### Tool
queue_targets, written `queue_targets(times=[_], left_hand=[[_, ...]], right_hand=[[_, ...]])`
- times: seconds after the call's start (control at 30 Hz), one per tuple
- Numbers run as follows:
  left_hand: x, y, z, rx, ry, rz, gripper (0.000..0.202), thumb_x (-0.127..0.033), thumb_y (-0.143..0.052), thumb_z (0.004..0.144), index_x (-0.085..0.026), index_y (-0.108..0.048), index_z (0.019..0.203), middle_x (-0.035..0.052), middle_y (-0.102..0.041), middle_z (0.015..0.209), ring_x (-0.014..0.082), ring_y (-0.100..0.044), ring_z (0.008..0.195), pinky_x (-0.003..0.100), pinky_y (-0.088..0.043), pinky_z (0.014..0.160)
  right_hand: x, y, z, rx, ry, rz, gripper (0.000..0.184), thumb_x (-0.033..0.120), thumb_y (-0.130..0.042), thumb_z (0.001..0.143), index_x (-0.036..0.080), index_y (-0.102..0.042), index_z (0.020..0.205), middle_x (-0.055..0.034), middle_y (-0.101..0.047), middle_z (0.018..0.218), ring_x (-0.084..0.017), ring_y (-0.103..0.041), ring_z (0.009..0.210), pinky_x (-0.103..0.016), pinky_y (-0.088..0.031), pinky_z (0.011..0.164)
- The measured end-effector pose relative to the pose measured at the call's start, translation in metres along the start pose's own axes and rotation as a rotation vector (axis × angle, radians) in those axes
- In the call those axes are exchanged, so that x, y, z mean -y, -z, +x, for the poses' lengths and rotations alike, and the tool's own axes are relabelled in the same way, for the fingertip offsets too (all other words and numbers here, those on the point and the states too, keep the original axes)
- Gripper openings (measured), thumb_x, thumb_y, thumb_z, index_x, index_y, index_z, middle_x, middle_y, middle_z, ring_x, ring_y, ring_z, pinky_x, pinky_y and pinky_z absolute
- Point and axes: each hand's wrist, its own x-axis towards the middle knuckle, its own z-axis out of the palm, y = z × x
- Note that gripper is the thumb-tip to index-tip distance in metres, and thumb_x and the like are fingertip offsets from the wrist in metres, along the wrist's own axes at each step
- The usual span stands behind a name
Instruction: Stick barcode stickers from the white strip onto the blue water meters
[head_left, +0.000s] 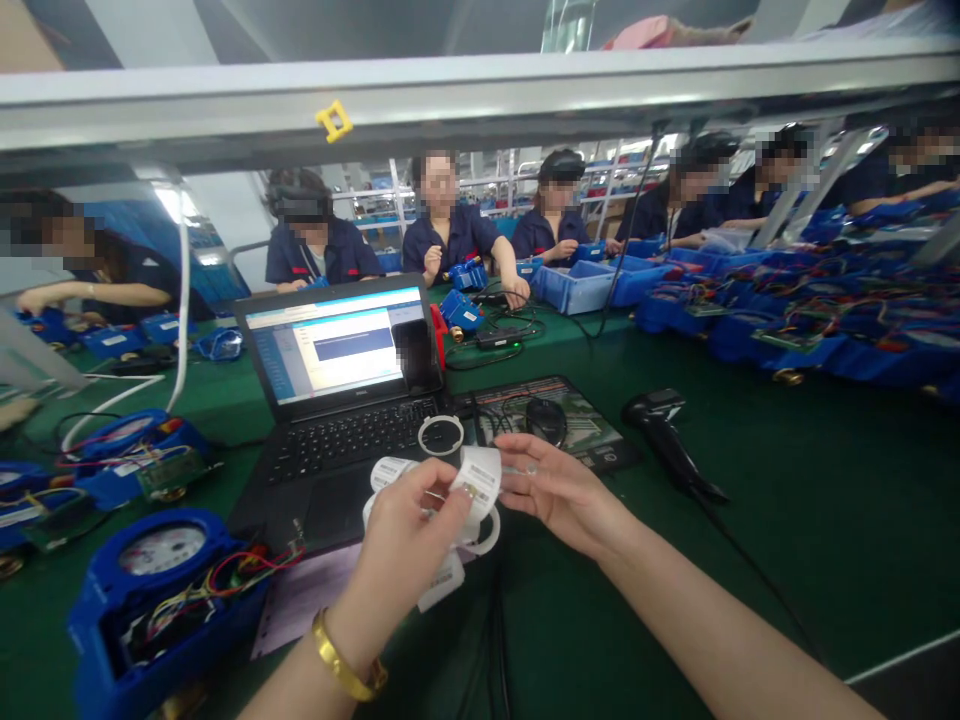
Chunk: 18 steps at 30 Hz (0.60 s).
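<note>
Nearest, the left hand [412, 530], with a gold bracelet [334, 655] at its wrist, pinches a white label strip [482, 468] between thumb and fingers, over the desk [750, 590] in front of the laptop. The right hand [559, 490] is partly curled, its fingertips at the strip's right edge; whether they grip it I cannot tell. More of the white labels curl around and below the left hand. To the left sits an open blue meter [97, 620] with coloured wires inside, beside a pinkish sheet [304, 595] that lies partly behind the left forearm. Past the hands stands the open laptop [300, 435], its screen lit, with a white ring [441, 435] near its right front and a dark phone [420, 350] upright against the screen. Right of it, a mouse [546, 420] rests on a patterned pad [600, 430], and a black scanner [660, 440] lies farther right. Beyond are blue bins [574, 290], heaped blue meters at right, and several co-workers in dark blue.
</note>
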Motion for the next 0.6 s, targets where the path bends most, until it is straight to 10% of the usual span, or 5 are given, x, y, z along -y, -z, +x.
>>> queue_targets(times=[0.6], left_hand=[[-0.014, -0.004, 0.017, -0.052, 0.049, -0.37, 0.036, -0.046, -0.064, 0.067, -0.013, -0.058, 0.08, 0.0058, -0.063, 0.073, 0.0155, -0.057, 0.063, 0.023, -0.047, 0.058]], right_hand=[[-0.012, -0.002, 0.0, 0.073, -0.036, -0.239, 0.044, 0.038, -0.084, 0.067, 0.016, -0.058, 0.095, -0.0046, -0.062, 0.096, -0.014, -0.059, 0.089, -0.021, -0.048, 0.072]])
